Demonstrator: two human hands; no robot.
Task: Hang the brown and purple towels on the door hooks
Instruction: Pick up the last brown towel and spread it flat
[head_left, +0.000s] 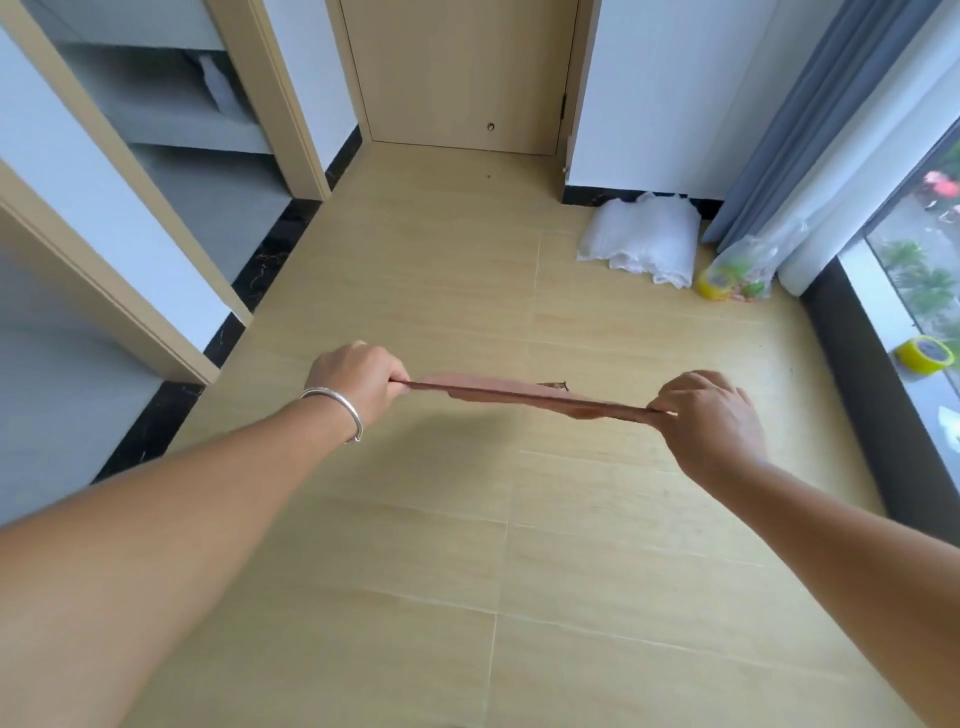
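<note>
**A room in a home**

A domestic interior is shown. A pale beige tiled floor (415, 545) is bordered by black marble skirting (270, 249) under white walls. A closed light wooden door (462, 73) is set at the far end, and a grey full-length curtain (810, 114) is hung beside a large window (924, 249). A crumpled white plastic bag (641, 241) and a yellow tape roll (927, 355) are left lying about.

Bright daylight pours in from the window (919, 270) on the right, washing the floor (415, 519) evenly. Soft shadows fall left under the hands. Everything looks slightly soft, and straight door frames bow outward toward the edges.
</note>
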